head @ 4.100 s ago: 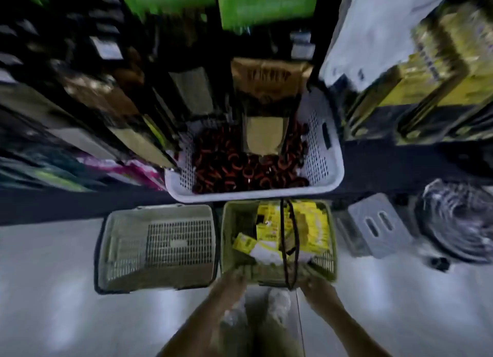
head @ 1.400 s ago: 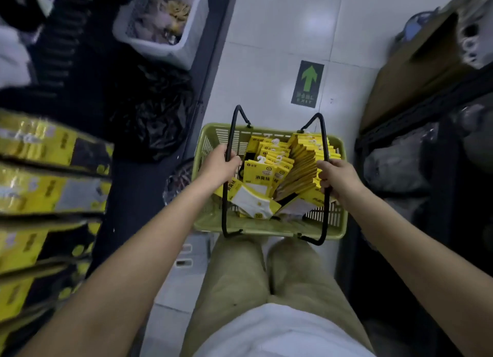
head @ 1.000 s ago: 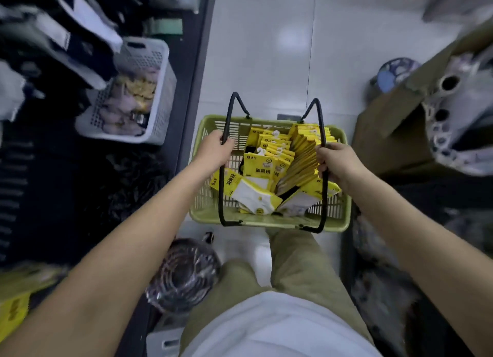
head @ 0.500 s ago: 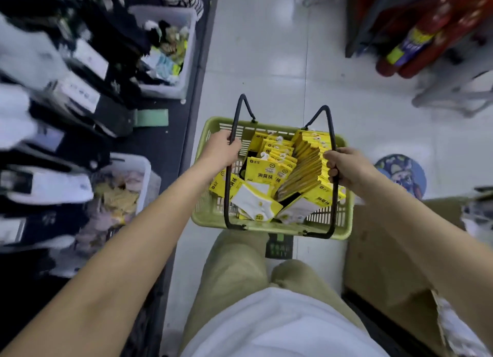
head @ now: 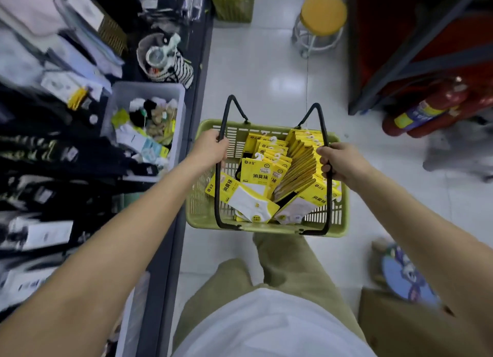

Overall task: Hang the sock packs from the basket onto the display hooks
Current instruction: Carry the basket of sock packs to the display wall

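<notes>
The green slotted plastic basket (head: 266, 227) sits mid-frame, held above glossy white floor tiles (head: 266, 71), with yellow card-backed sock packs (head: 262, 174) inside. The left hand (head: 209, 150) grips one black wire handle (head: 222, 154); the right hand (head: 340, 160) grips the other. Left of the frame, blurred dark shelving holds a grey plastic bin (head: 149, 92) of loose socks. A yellow-topped round stool (head: 322, 12) stands at the top, red fire extinguishers (head: 426, 108) at the right.

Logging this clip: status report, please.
Left hand, right hand grip basket handles. Sock packs in basket, unhung. Stool ahead in aisle.
</notes>
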`<state>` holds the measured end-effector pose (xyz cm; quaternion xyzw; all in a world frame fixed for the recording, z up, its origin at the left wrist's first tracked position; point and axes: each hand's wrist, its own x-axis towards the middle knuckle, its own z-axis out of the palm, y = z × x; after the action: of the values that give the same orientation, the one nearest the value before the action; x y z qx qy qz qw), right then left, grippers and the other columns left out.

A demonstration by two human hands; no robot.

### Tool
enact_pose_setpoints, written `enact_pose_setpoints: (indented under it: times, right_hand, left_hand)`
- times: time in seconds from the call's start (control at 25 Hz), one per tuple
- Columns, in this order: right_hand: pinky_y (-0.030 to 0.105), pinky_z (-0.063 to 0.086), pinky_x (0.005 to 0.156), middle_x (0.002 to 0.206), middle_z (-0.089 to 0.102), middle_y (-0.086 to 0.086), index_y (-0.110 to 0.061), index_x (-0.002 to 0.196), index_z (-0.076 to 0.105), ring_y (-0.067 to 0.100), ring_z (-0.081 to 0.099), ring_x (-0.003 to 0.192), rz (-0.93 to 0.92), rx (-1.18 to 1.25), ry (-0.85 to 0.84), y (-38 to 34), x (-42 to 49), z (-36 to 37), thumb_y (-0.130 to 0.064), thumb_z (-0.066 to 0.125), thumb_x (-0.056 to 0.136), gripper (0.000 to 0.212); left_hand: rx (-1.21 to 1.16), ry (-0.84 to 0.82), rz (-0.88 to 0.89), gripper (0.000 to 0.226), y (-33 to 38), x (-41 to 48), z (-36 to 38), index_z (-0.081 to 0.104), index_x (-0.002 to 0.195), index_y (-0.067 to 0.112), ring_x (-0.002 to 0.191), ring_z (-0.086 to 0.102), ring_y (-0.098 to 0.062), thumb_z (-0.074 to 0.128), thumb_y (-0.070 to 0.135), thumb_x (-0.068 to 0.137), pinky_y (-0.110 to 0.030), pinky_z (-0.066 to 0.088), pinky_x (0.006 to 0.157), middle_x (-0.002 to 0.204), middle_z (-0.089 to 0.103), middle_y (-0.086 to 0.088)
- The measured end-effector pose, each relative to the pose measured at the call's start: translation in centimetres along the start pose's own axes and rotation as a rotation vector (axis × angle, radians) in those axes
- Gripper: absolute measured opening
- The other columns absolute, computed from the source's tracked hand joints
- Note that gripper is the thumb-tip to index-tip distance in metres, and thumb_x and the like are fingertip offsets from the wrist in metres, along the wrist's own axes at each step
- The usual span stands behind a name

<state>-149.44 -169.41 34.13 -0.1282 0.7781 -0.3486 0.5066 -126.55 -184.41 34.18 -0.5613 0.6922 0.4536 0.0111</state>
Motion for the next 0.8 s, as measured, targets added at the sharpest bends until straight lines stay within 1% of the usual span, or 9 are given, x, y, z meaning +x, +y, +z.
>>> enact_pose_setpoints:
  times: [0.04, 0.12, 0.24, 0.32, 0.4, 0.48, 0.6, 0.72, 0.8]
  right_hand:
    - [0.03, 0.042, 0.053, 0.066, 0.04, 0.004, -0.007, 0.096, 0.052, 0.016, 0.04, 0.053, -0.01, -0.013, -0.012, -2.8, 2.8, -0.8, -0.015, 0.051, 0.093, 0.008]
    - [0.03, 0.041, 0.052, 0.064, 0.039, 0.004, -0.007, 0.093, 0.052, 0.016, 0.039, 0.051, -0.016, -0.027, -0.008, -8.5, 8.0, -2.3, -0.014, 0.051, 0.094, 0.007]
    - [0.03, 0.039, 0.051, 0.062, 0.038, 0.004, -0.012, 0.081, 0.05, 0.017, 0.038, 0.05, -0.035, -0.059, -0.021, -16.7, 14.4, -3.6, -0.012, 0.05, 0.094, 0.013]
    - [0.031, 0.038, 0.052, 0.062, 0.038, 0.004, -0.011, 0.084, 0.051, 0.016, 0.038, 0.051, -0.05, -0.079, -0.043, -22.3, 19.3, -4.3, -0.012, 0.05, 0.094, 0.01]
    - [0.03, 0.039, 0.053, 0.064, 0.038, 0.004, -0.007, 0.094, 0.052, 0.016, 0.038, 0.052, -0.069, -0.096, -0.052, -27.3, 24.5, -4.9, -0.012, 0.05, 0.094, 0.005]
    - [0.029, 0.039, 0.053, 0.065, 0.038, 0.004, -0.006, 0.099, 0.051, 0.015, 0.038, 0.053, -0.082, -0.129, -0.065, -32.3, 29.8, -5.0, -0.013, 0.05, 0.095, 0.008]
    - [0.03, 0.037, 0.052, 0.064, 0.037, 0.004, -0.006, 0.099, 0.051, 0.016, 0.037, 0.052, -0.096, -0.173, -0.101, -40.2, 37.4, -4.9, -0.013, 0.049, 0.095, 0.009]
    - [0.03, 0.037, 0.05, 0.062, 0.038, 0.004, -0.005, 0.097, 0.053, 0.017, 0.037, 0.05, -0.1, -0.235, -0.13, -46.9, 44.0, -4.8, -0.013, 0.049, 0.095, 0.009]
    - [0.027, 0.037, 0.046, 0.059, 0.04, 0.004, -0.005, 0.095, 0.053, 0.017, 0.039, 0.048, -0.135, -0.312, -0.19, -51.2, 48.3, -4.7, -0.013, 0.048, 0.095, 0.009]
  left_hand:
    - [-0.009, 0.001, -0.003, 0.018, 2.1, 2.9, -0.8, 0.048, 0.084, 0.011, 0.059, 0.058, -0.022, 0.04, 0.02, 0.097, -0.032, 0.044, 0.06, 0.064, 0.057, -0.002]
    - [-0.026, 0.013, -0.007, 0.018, 6.3, 8.7, -2.6, 0.051, 0.094, 0.006, 0.059, 0.058, -0.023, 0.041, 0.021, 0.097, -0.031, 0.043, 0.057, 0.065, 0.058, -0.003]
    - [-0.061, 0.046, -0.026, 0.026, 11.4, 15.9, -5.3, 0.05, 0.107, -0.002, 0.058, 0.057, -0.023, 0.04, 0.02, 0.097, -0.03, 0.041, 0.056, 0.066, 0.059, -0.005]
    - [-0.1, 0.062, -0.033, 0.031, 14.2, 21.5, -7.4, 0.05, 0.111, -0.006, 0.052, 0.056, -0.02, 0.04, 0.02, 0.098, -0.033, 0.045, 0.056, 0.063, 0.06, -0.005]
    - [-0.148, 0.067, -0.028, 0.025, 16.5, 27.3, -9.1, 0.053, 0.099, -0.003, 0.052, 0.056, -0.025, 0.041, 0.019, 0.097, -0.043, 0.052, 0.061, 0.061, 0.059, -0.006]
    - [-0.186, 0.083, -0.031, 0.019, 18.7, 33.2, -10.9, 0.052, 0.082, 0.008, 0.058, 0.059, -0.028, 0.044, 0.017, 0.096, -0.048, 0.054, 0.066, 0.061, 0.059, -0.006]
    - [-0.167, 0.098, -0.068, 0.017, 22.4, 41.4, -14.3, 0.053, 0.08, 0.012, 0.057, 0.06, -0.025, 0.046, 0.018, 0.095, -0.045, 0.054, 0.067, 0.059, 0.061, -0.003]
    - [-0.171, 0.145, -0.117, 0.02, 25.6, 47.2, -17.6, 0.048, 0.075, 0.02, 0.053, 0.06, -0.022, 0.047, 0.016, 0.094, -0.04, 0.052, 0.062, 0.057, 0.061, 0.0]
    - [-0.19, 0.177, -0.137, 0.019, 27.2, 50.6, -19.1, 0.048, 0.076, 0.018, 0.049, 0.059, -0.018, 0.045, 0.016, 0.095, -0.037, 0.052, 0.063, 0.055, 0.06, 0.0]
